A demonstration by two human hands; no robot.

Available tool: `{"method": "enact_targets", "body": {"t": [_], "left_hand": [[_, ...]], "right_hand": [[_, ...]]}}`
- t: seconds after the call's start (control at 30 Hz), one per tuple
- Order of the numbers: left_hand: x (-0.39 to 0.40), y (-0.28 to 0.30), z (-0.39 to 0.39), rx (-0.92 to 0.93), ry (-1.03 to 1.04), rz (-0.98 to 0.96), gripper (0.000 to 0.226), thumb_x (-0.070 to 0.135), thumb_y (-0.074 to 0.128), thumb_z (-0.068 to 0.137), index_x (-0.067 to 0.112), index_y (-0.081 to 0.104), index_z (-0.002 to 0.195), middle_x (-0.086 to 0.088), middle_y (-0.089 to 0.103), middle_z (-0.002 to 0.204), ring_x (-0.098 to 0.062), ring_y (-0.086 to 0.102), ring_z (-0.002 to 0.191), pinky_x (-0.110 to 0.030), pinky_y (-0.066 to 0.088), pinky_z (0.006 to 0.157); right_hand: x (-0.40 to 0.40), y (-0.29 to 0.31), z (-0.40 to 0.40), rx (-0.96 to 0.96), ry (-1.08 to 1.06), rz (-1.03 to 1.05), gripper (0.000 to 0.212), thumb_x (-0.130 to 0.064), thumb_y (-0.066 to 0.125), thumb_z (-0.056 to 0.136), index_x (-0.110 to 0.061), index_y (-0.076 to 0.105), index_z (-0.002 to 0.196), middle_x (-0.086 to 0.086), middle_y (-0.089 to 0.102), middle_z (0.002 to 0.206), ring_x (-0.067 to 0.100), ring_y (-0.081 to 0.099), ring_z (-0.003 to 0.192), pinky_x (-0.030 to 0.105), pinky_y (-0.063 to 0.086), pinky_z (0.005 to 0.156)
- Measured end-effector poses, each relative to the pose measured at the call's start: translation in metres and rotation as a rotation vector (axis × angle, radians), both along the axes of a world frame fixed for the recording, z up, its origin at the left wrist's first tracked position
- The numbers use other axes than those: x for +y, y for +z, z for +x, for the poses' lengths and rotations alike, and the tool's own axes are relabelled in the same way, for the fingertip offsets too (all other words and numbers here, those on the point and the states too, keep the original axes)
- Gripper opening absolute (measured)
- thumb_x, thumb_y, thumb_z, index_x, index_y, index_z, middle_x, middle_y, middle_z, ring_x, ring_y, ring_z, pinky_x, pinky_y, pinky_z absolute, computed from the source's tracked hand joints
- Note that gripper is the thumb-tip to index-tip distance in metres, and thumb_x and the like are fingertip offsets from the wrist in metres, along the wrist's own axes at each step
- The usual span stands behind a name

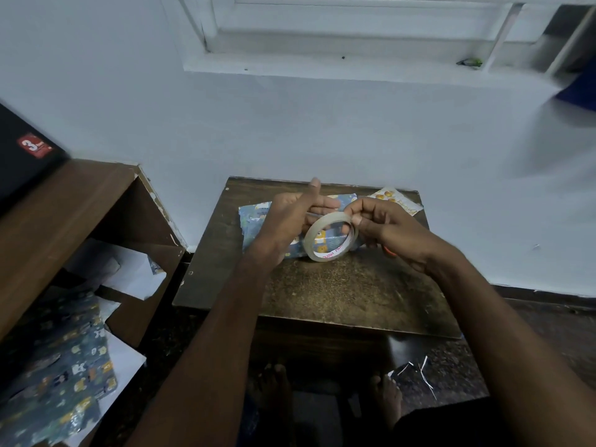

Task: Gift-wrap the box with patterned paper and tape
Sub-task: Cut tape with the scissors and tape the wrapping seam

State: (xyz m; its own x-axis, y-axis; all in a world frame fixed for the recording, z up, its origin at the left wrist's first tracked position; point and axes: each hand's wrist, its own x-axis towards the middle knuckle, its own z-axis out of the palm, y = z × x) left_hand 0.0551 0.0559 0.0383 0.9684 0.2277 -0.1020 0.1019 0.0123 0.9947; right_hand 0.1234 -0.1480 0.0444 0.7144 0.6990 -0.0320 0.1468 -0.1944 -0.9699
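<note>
Above the dark wooden desk [338,295], the right hand [383,227] is gripping the clear tape roll [330,237]; the left hand [290,217] is pinching its strip. Directly beneath is lying the blue patterned wrapped box [254,217], long axis left-right.

One wide-angle camera sits on the person's head, looking forward and steeply down over both forearms at a small dark bench [322,295] set against a pale wall [322,130]. It is close enough that the forearms fill the lower frame, with the floor [458,369] and a wooden shelf unit [64,201] showing at the edges.
</note>
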Motion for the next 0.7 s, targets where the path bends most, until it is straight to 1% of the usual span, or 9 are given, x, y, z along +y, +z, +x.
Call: {"method": "enact_targets", "body": {"t": [0.1,0.2,0.3,0.33,0.4,0.47,0.53,0.6,0.7], "left_hand": [[0.001,0.001,-0.001,0.023,-0.008,-0.068,0.062,0.054,0.042,0.109,0.006,0.081,0.106,-0.011,0.081,0.098,-0.016,0.074,0.081,-0.025,0.058,0.075],[0.001,0.002,-0.002,0.004,-0.012,-0.103,0.044,0.042,0.057,0.106,0.006,0.082,0.103,-0.011,0.080,0.092,-0.017,0.073,0.079,-0.028,0.058,0.077],[0.001,-0.004,0.000,-0.040,-0.016,-0.064,0.026,0.028,0.072,0.099,0.003,0.082,0.099,-0.028,0.075,0.095,-0.026,0.067,0.084,-0.039,0.054,0.083],[0.001,-0.005,0.000,-0.057,-0.005,-0.055,0.023,0.025,0.075,0.097,0.004,0.082,0.097,-0.027,0.076,0.096,-0.026,0.067,0.084,-0.040,0.054,0.082],[0.001,-0.007,0.002,-0.084,0.030,-0.050,0.019,0.024,0.077,0.095,0.006,0.083,0.093,-0.019,0.078,0.089,-0.022,0.068,0.079,-0.037,0.056,0.078],[0.000,-0.008,0.003,-0.111,0.053,-0.044,0.016,0.022,0.078,0.095,0.006,0.082,0.092,-0.011,0.078,0.083,-0.016,0.069,0.073,-0.030,0.056,0.070],[-0.002,-0.009,0.004,-0.142,0.067,-0.001,0.014,0.019,0.078,0.094,0.006,0.082,0.092,-0.007,0.080,0.085,-0.015,0.071,0.072,-0.030,0.057,0.069],[-0.004,-0.010,0.005,-0.171,0.081,0.070,0.015,0.021,0.079,0.094,0.007,0.083,0.091,-0.006,0.081,0.088,-0.015,0.073,0.076,-0.033,0.060,0.072],[-0.002,-0.011,0.005,-0.223,0.086,0.164,0.012,0.020,0.080,0.094,0.009,0.083,0.091,-0.002,0.081,0.091,-0.019,0.076,0.080,-0.037,0.062,0.073]], "right_hand": [[0.000,-0.002,0.002,-0.007,-0.047,0.002,0.019,-0.008,0.049,0.110,-0.011,0.068,0.108,-0.001,0.071,0.084,0.006,0.051,0.062,0.020,0.040,0.054],[-0.001,-0.002,0.003,-0.035,-0.079,-0.003,0.019,-0.008,0.049,0.110,-0.011,0.067,0.109,-0.006,0.070,0.081,0.005,0.054,0.064,0.024,0.041,0.057],[-0.001,-0.003,0.004,-0.040,-0.098,-0.014,0.019,-0.007,0.048,0.110,-0.010,0.067,0.109,-0.008,0.070,0.080,0.004,0.054,0.062,0.026,0.042,0.058],[-0.001,-0.003,0.004,-0.038,-0.101,-0.020,0.019,-0.007,0.048,0.110,-0.009,0.067,0.110,-0.006,0.071,0.082,0.004,0.055,0.062,0.026,0.042,0.058],[0.000,-0.003,0.004,-0.039,-0.088,-0.022,0.016,-0.007,0.053,0.108,-0.009,0.068,0.113,-0.001,0.073,0.086,0.006,0.057,0.065,0.024,0.044,0.058],[0.000,-0.003,0.003,-0.075,-0.060,-0.009,0.014,-0.009,0.066,0.101,-0.013,0.071,0.113,0.004,0.075,0.094,0.011,0.062,0.070,0.023,0.050,0.059],[0.003,-0.003,0.000,-0.198,-0.053,-0.019,0.020,-0.015,0.080,0.092,-0.020,0.075,0.111,0.001,0.076,0.097,0.024,0.064,0.071,0.034,0.058,0.066],[0.008,-0.007,-0.003,-0.318,-0.093,-0.046,0.020,-0.022,0.086,0.087,-0.026,0.078,0.105,-0.001,0.077,0.089,0.033,0.067,0.069,0.044,0.057,0.075],[0.015,-0.017,0.001,-0.417,-0.170,-0.072,0.017,-0.028,0.082,0.088,-0.035,0.079,0.103,0.002,0.077,0.083,0.027,0.067,0.064,0.053,0.056,0.073]]}}
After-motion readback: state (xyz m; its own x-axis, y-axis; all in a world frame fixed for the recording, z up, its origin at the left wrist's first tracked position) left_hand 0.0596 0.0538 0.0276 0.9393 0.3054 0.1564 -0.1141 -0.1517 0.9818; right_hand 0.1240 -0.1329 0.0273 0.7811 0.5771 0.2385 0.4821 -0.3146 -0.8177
